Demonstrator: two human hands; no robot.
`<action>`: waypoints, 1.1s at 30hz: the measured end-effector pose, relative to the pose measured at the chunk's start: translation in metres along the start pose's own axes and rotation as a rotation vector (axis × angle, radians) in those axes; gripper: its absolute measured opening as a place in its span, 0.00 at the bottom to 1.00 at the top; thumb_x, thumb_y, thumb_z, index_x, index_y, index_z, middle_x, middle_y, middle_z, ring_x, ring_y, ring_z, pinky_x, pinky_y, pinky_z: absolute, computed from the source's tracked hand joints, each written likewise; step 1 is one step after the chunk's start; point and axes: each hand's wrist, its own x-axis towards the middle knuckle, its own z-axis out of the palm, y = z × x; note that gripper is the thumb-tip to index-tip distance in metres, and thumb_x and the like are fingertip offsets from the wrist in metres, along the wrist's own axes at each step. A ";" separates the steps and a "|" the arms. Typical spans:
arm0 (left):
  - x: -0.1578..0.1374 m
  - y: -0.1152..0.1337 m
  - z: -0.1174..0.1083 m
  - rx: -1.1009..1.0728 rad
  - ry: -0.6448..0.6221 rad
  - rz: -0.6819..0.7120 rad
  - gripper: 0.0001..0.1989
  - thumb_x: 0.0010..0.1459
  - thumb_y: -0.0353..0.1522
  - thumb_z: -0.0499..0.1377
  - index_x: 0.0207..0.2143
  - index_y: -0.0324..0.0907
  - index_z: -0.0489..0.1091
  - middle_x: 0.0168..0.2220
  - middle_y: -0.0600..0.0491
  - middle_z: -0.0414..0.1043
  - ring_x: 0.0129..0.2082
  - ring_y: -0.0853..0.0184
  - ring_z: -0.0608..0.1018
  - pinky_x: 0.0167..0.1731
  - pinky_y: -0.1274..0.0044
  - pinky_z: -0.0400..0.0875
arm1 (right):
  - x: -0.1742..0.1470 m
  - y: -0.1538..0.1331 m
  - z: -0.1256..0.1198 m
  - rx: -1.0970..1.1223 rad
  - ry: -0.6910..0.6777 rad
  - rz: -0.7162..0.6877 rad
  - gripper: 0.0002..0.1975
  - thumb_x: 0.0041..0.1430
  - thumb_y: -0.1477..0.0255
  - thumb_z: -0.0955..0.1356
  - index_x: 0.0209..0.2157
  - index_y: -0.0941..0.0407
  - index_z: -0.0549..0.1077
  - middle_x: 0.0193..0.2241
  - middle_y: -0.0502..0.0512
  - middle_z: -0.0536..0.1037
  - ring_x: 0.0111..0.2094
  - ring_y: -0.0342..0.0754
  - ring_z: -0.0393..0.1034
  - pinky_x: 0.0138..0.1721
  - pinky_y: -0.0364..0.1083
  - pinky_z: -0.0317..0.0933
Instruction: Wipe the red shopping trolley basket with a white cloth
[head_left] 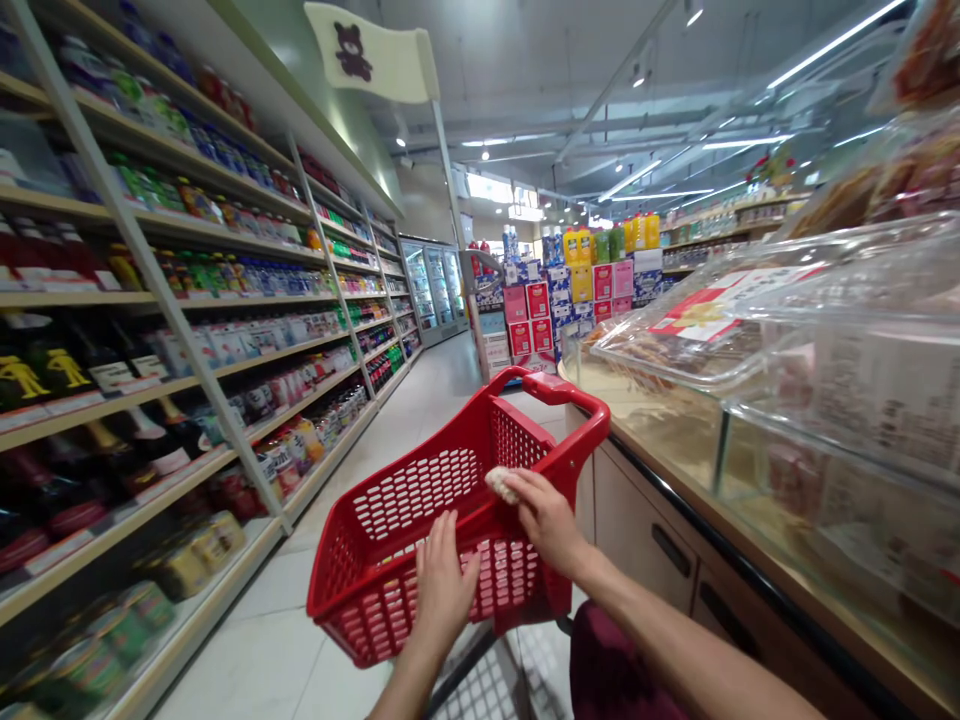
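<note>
A red plastic shopping cart basket (pixel 416 490) with perforated walls stands before me at a slant, its curved handle at the upper right. Pinched in the fingers of my right hand (pixel 551 525) is a small crumpled white cloth (pixel 501 485), over the basket near its handle end. My left hand (pixel 444 585) is at the near side wall, fingers stretched out toward the rim. Whether that hand presses on the plastic cannot be made out. No goods show inside the part of the basket in view.
Shelves of bottles and cans (pixel 187 270) line the left side. A wooden counter (pixel 645 445) on the right bears clear plastic food packs (pixel 697 320). Stacked drink cartons (pixel 529 320) stand ahead, beside a tiled aisle (pixel 442 380) leading toward glass-door fridges (pixel 433 285).
</note>
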 end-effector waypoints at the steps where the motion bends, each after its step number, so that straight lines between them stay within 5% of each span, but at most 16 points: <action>1: -0.001 0.008 0.002 -0.212 -0.004 -0.006 0.25 0.51 0.32 0.47 0.53 0.34 0.55 0.56 0.43 0.56 0.56 0.61 0.57 0.55 0.65 0.50 | -0.006 -0.011 0.007 0.089 0.019 0.051 0.21 0.51 0.82 0.57 0.46 0.53 0.67 0.46 0.55 0.68 0.48 0.44 0.62 0.50 0.48 0.59; 6: -0.008 0.047 0.007 -1.165 -0.268 -0.197 0.18 0.49 0.38 0.50 0.40 0.38 0.66 0.40 0.46 0.72 0.42 0.61 0.73 0.41 0.70 0.68 | -0.029 -0.036 0.018 0.213 0.008 0.145 0.21 0.51 0.81 0.58 0.48 0.56 0.64 0.46 0.57 0.67 0.49 0.45 0.61 0.51 0.47 0.57; 12: -0.014 0.060 0.000 -1.406 -0.442 -0.321 0.14 0.38 0.32 0.59 0.32 0.37 0.67 0.29 0.49 0.73 0.31 0.65 0.76 0.30 0.76 0.68 | -0.040 -0.033 -0.010 0.203 -0.324 0.064 0.26 0.41 0.81 0.64 0.46 0.56 0.65 0.53 0.57 0.61 0.54 0.49 0.54 0.53 0.50 0.53; 14: -0.011 0.057 -0.003 -1.314 -0.500 -0.319 0.15 0.39 0.32 0.59 0.34 0.38 0.67 0.30 0.50 0.73 0.29 0.67 0.75 0.30 0.76 0.68 | -0.035 -0.029 -0.021 0.250 -0.372 0.044 0.23 0.45 0.82 0.61 0.45 0.55 0.65 0.51 0.55 0.64 0.52 0.45 0.58 0.52 0.46 0.56; 16: -0.004 0.049 -0.007 -1.124 -0.484 -0.252 0.15 0.42 0.33 0.57 0.36 0.37 0.67 0.33 0.48 0.73 0.32 0.66 0.75 0.35 0.74 0.68 | -0.021 -0.016 -0.037 0.207 -0.266 0.057 0.21 0.50 0.82 0.59 0.46 0.53 0.66 0.45 0.52 0.70 0.47 0.42 0.63 0.49 0.44 0.59; 21: 0.016 0.001 -0.022 -0.208 0.069 -0.031 0.20 0.48 0.30 0.50 0.45 0.35 0.63 0.50 0.43 0.63 0.52 0.61 0.64 0.52 0.68 0.54 | 0.009 0.049 -0.071 -0.223 0.329 0.109 0.20 0.55 0.80 0.57 0.47 0.52 0.67 0.47 0.53 0.69 0.51 0.47 0.59 0.55 0.53 0.51; 24: 0.014 -0.032 -0.019 0.244 0.030 -0.017 0.24 0.48 0.27 0.50 0.50 0.33 0.58 0.54 0.41 0.59 0.55 0.58 0.59 0.54 0.63 0.48 | -0.022 0.073 -0.053 -0.331 0.101 0.016 0.19 0.53 0.80 0.58 0.43 0.52 0.71 0.44 0.55 0.72 0.49 0.48 0.63 0.50 0.53 0.58; 27: 0.010 -0.049 -0.011 0.411 -0.059 0.049 0.27 0.48 0.26 0.49 0.53 0.35 0.55 0.54 0.44 0.59 0.55 0.61 0.59 0.55 0.64 0.46 | -0.058 0.075 -0.031 -0.329 -0.160 -0.021 0.18 0.53 0.80 0.58 0.39 0.52 0.73 0.39 0.55 0.75 0.42 0.48 0.69 0.42 0.49 0.65; 29: 0.009 -0.051 -0.008 0.442 -0.069 0.061 0.27 0.48 0.27 0.49 0.53 0.35 0.55 0.54 0.44 0.59 0.55 0.61 0.59 0.54 0.64 0.47 | -0.051 0.070 -0.033 -0.322 -0.049 0.002 0.19 0.53 0.81 0.57 0.41 0.53 0.72 0.42 0.56 0.74 0.44 0.48 0.67 0.43 0.49 0.65; 33: 0.008 -0.049 -0.005 0.437 -0.028 0.100 0.28 0.47 0.27 0.49 0.53 0.34 0.54 0.55 0.43 0.58 0.56 0.61 0.58 0.54 0.63 0.46 | 0.022 0.076 -0.062 -0.320 0.291 -0.002 0.21 0.53 0.79 0.58 0.48 0.55 0.66 0.52 0.57 0.64 0.55 0.51 0.54 0.54 0.56 0.51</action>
